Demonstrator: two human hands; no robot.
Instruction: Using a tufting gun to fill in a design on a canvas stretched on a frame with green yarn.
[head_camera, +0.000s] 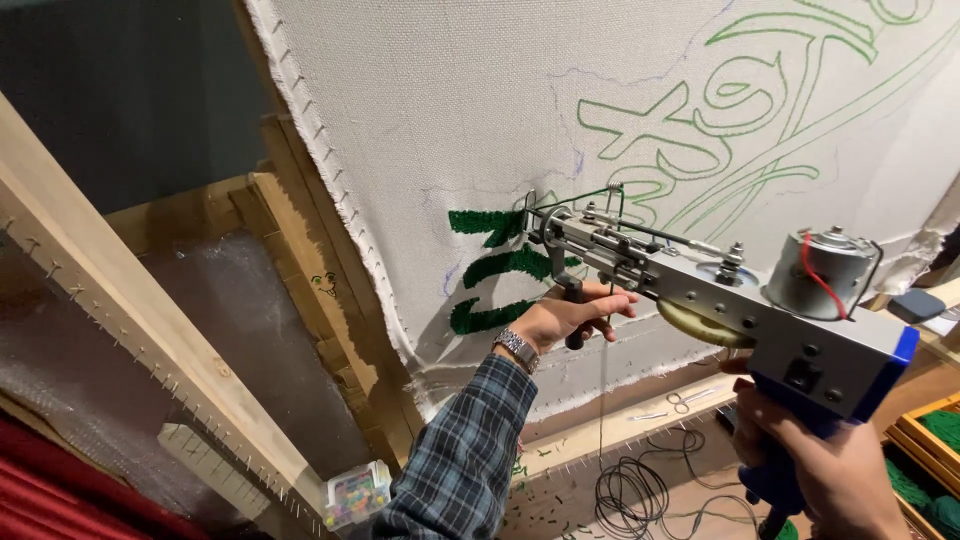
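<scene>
A silver and blue tufting gun (730, 295) points at a stretched off-white cloth (450, 110) on a wooden frame. My right hand (825, 465) grips the gun's blue rear handle at the lower right. My left hand (565, 315), with a metal wristwatch and a plaid sleeve, holds the black front grip under the gun's nose. The needle end touches the cloth beside dark green tufted patches (495, 270). Green yarn (590, 195) runs into the needle. Green outlines (720, 110) are stitched across the upper right of the cloth.
A wooden frame beam (140, 320) slants down the left side. A small clear box of coloured bits (355, 492) sits at the bottom. A coiled black cable (640, 490) and small scissors (690, 398) lie below the cloth. Green yarn in a wooden box (930, 440) is at right.
</scene>
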